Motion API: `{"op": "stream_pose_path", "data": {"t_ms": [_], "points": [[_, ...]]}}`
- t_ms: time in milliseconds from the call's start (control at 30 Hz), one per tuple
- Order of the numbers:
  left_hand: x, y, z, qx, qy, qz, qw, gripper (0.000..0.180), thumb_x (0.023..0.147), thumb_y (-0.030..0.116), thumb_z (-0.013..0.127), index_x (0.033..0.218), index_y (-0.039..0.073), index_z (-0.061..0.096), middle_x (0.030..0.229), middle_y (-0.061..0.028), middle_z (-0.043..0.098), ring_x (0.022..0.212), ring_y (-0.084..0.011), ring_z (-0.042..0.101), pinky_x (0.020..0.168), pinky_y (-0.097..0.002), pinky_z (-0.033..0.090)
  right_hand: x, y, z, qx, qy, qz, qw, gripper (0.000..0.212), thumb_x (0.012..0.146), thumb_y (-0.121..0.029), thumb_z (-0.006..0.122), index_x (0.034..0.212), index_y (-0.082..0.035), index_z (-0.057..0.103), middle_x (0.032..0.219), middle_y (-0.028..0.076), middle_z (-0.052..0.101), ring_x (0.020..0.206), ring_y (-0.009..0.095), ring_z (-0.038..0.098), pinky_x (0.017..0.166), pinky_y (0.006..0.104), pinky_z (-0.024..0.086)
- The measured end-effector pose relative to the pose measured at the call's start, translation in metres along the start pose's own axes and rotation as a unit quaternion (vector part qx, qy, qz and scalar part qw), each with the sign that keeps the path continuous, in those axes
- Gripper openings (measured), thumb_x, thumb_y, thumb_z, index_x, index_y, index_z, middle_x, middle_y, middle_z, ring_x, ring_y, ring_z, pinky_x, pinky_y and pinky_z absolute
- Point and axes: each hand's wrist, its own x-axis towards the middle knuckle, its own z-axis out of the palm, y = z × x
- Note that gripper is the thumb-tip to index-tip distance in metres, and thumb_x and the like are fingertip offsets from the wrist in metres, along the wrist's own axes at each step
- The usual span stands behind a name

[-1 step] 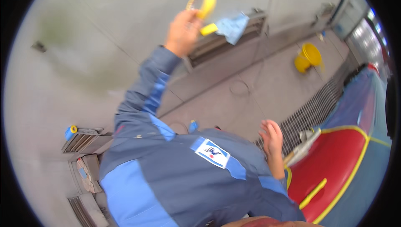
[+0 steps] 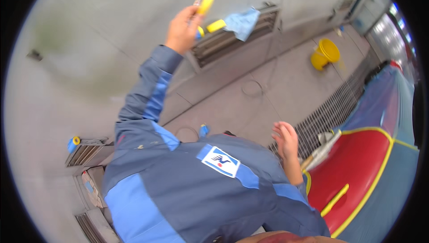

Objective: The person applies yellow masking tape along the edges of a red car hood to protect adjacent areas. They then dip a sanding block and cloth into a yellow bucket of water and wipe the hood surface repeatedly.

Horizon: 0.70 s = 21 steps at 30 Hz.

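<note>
My left hand (image 2: 181,30), its arm stretched out toward the grey wall, is closed on a roll of yellow masking tape (image 2: 206,1), which stands up past the fingers. Close by, on top of a slatted vent box (image 2: 214,54), lie a yellow block-like piece (image 2: 216,25) and a crumpled light-blue cloth (image 2: 242,23). Partly hidden by that hand is a small blue-and-yellow thing (image 2: 199,33). My right hand (image 2: 286,141) hangs empty with fingers apart, near a red panel (image 2: 359,167) edged in yellow tape, with a yellow-covered strip (image 2: 335,199) on it.
Blue-green sheeting (image 2: 389,194) surrounds the red panel. A floor grate (image 2: 328,104) runs alongside it. Farther off stands a yellow bucket (image 2: 325,54). At the left, a blue-and-yellow roll (image 2: 73,143) sits on another vent box (image 2: 87,153). A small blue item (image 2: 204,130) lies on the floor.
My left hand and the tape roll have shifted left, and the roll appears more edge-on. The small blue-and-yellow thing now shows beside that hand. My right hand stays open.
</note>
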Motion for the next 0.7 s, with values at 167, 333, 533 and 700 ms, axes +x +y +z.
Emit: {"op": "stream_pose_path", "data": {"t_ms": [167,333,533,700], "points": [[0.028,-0.084,0.066,0.078,-0.053,-0.025,0.995,0.03,0.1,0.021,0.059,0.124,0.002,0.064,0.105,-0.0094,0.073,0.098,-0.0167,0.068,0.087,-0.0308,0.051,0.015,0.006,-0.014,-0.02,-0.023,-0.004,1.0,0.023,0.1,-0.017,0.06,0.118,-0.002,0.062,0.113,0.009,0.068,0.1,0.018,0.065,0.08,0.0323,0.056],[0.101,-0.165,0.188,0.154,-0.09,0.111,0.978,0.032,0.1,0.026,0.056,0.121,0.004,0.065,0.119,-0.0196,0.067,0.11,-0.0373,0.063,0.095,-0.0436,0.049,0.006,0.023,-0.057,-0.139,0.058,0.013,0.989,0.024,0.099,-0.018,0.061,0.117,-0.003,0.064,0.107,0.005,0.069,0.094,0.013,0.065,0.079,0.0291,0.054],[0.173,-0.295,0.303,0.304,-0.199,0.102,0.926,0.047,0.1,0.012,0.043,0.143,0.029,0.053,0.118,-0.0236,0.064,0.111,-0.0421,0.061,0.095,-0.051,0.05,-0.053,0.117,-0.161,-0.207,0.358,0.11,0.904,0.02,0.092,-0.022,0.066,0.102,-0.005,0.07,0.085,0.005,0.069,0.068,0.012,0.062,0.061,0.0317,0.053],[0.175,-0.338,0.335,0.435,-0.28,-0.027,0.855,0.062,0.095,0.016,0.047,0.152,0.038,0.039,0.135,-0.0245,0.055,0.125,-0.0409,0.057,0.105,-0.0473,0.047,-0.16,0.235,-0.223,-0.233,0.438,0.288,0.819,0.01,0.093,-0.015,0.061,0.096,-0.009,0.068,0.08,0.007,0.066,0.069,0.017,0.062,0.056,0.0294,0.049]]}}
